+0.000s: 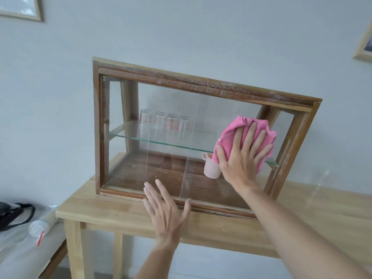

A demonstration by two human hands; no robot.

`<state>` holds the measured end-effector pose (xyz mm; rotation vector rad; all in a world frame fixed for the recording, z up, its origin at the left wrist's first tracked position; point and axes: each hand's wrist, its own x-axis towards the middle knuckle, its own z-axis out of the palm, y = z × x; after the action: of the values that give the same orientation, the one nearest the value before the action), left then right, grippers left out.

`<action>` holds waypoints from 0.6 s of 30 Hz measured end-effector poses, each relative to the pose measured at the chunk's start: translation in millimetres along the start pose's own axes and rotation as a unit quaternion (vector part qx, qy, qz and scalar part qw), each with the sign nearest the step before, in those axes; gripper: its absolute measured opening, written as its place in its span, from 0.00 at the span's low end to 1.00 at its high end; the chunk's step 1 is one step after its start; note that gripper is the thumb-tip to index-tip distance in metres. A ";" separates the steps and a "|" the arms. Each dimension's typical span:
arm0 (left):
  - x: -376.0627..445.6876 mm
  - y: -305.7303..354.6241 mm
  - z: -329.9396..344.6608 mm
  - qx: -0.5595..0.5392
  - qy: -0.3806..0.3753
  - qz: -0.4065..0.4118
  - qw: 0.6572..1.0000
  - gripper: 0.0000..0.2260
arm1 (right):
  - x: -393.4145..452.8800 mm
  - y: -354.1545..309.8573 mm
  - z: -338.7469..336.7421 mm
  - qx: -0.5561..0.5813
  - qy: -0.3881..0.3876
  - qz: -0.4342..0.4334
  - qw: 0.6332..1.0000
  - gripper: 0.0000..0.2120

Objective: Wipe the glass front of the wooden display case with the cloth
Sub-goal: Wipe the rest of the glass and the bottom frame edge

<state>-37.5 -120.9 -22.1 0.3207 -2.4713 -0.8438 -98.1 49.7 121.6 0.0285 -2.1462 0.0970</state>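
Observation:
A wooden display case [193, 81] with a glass front [181, 109] stands on a light wooden table [124, 214]. My right hand [241, 158] lies flat on a bunched pink cloth [231, 133] and presses it against the right part of the glass, at shelf height. My left hand [167, 208] rests with fingers spread on the lower middle of the glass, over the case's bottom rail. Inside, several clear measuring glasses [165, 121] stand on a glass shelf [141, 137], and a pale pink cup [211, 168] sits on the case floor, partly behind my right hand.
The case stands close to a pale wall. Left of the table, a lower surface holds clear plastic sheeting [18, 238], a black strap [16, 212] and a plastic cup with a red straw [38, 228]. Picture frames hang at the top left [22, 9] and right [364, 45].

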 end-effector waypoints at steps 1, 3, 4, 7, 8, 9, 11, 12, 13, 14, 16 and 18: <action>-0.9 7.2 5.8 0.007 0.003 0.024 1.000 0.49 | -19.9 -3.0 8.5 0.007 -0.022 0.030 0.999 0.42; 0.5 12.9 13.4 0.043 -0.006 0.042 0.998 0.46 | -62.5 -7.8 25.8 0.029 -0.071 0.099 0.992 0.43; 2.1 12.5 16.0 0.054 -0.008 0.037 0.998 0.44 | -82.0 -10.0 33.2 0.040 -0.096 0.128 0.986 0.44; 4.8 9.0 21.8 0.033 -0.004 0.028 0.999 0.40 | -118.1 -12.7 44.3 0.038 -0.149 0.182 0.971 0.45; 4.0 8.3 22.1 0.020 -0.003 0.030 0.999 0.39 | -119.4 -10.1 44.0 0.033 -0.152 0.172 0.973 0.45; 3.4 8.0 21.7 0.009 0.000 0.036 0.999 0.37 | -114.7 -5.1 42.9 0.024 -0.142 0.145 0.979 0.44; 3.1 7.4 20.2 -0.003 0.001 0.047 0.999 0.34 | -88.4 7.7 34.4 0.010 -0.095 0.062 0.993 0.43; 3.1 6.4 19.3 -0.005 -0.006 0.050 0.999 0.32 | -68.0 12.7 27.1 0.007 -0.074 0.015 0.997 0.43; 2.5 5.3 18.8 -0.004 -0.011 0.052 0.999 0.32 | -45.8 15.1 18.6 0.004 -0.054 -0.023 0.998 0.43; 1.5 4.3 18.6 -0.004 -0.010 0.053 0.999 0.32 | -23.3 15.1 10.4 0.000 -0.033 -0.048 0.998 0.43; 0.0 4.0 18.3 -0.009 0.002 0.053 0.999 0.37 | 11.8 8.0 0.8 -0.019 0.011 -0.067 0.997 0.40; -0.6 5.6 18.0 -0.008 0.006 0.054 0.999 0.45 | 19.9 -4.2 3.9 -0.041 0.032 -0.102 0.993 0.37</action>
<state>-46.8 -107.2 -31.1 0.1857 -2.4449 -0.8129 -111.9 45.5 136.5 0.1953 -2.0695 -0.1076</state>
